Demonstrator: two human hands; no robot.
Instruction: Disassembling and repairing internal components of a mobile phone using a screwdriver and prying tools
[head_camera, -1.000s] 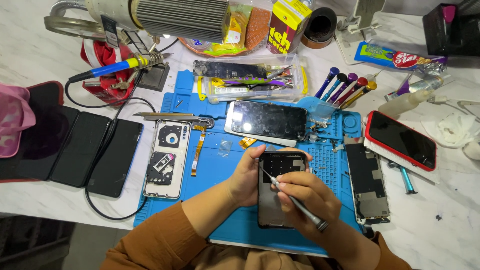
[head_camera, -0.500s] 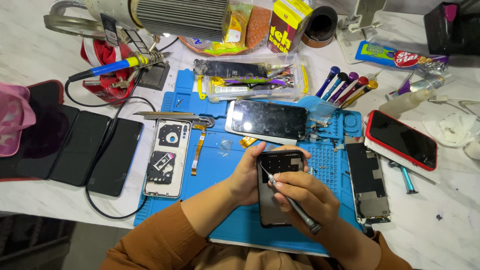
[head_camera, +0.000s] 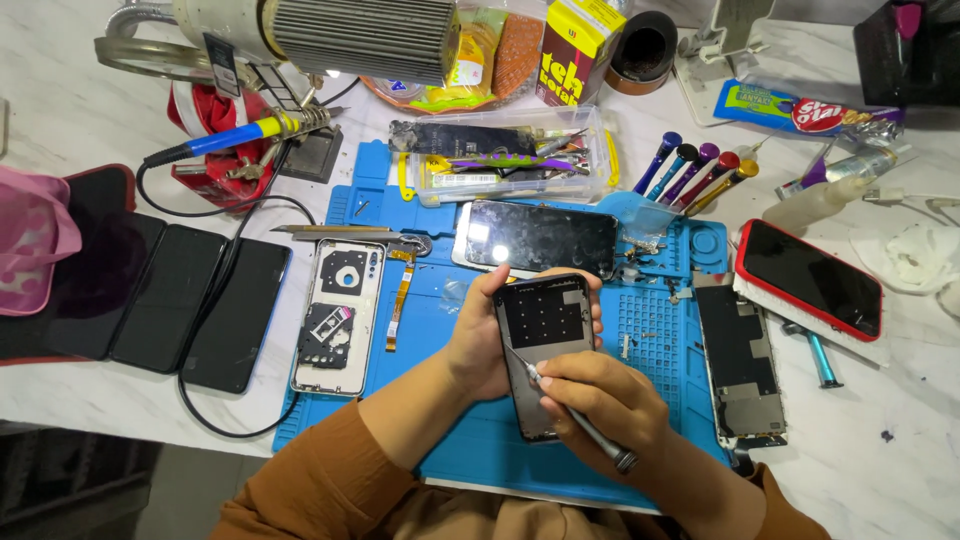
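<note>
At the top edge a yellow and dark cardboard box (head_camera: 575, 45) stands tilted, beside a yellow-green crinkly snack packet (head_camera: 470, 65). Far right, a long blue and green foil wrapper with a red patch (head_camera: 800, 108) lies flat. A clear plastic tray box (head_camera: 505, 155) sits just above the blue mat. Below it a dark glass phone screen (head_camera: 540, 238) lies face up, glare on it. Right, a red-cased phone with black screen (head_camera: 812, 278). Left, three black screen panels (head_camera: 175, 300) lie side by side.

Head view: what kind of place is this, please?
Probably a phone repair bench: opened phones lie on a blue work mat, with a soldering iron and screwdrivers nearby.
</note>
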